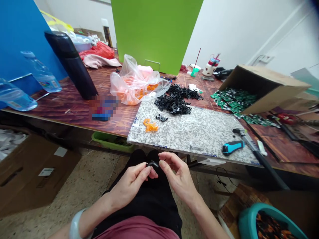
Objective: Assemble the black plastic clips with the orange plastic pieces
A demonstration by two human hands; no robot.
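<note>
Pointing its long axis roughly crosswise toward the right hand (181,177), a small black part (153,164) sits above the lap (152,199), pinched in the left hand (134,177), while the right's thumb and fingers stand parted just beside its free end.

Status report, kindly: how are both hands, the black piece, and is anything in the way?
Left hand pinching black piece over lap. Right hand beside it, contact unclear. No obstruction visible between hands and piece.
</note>
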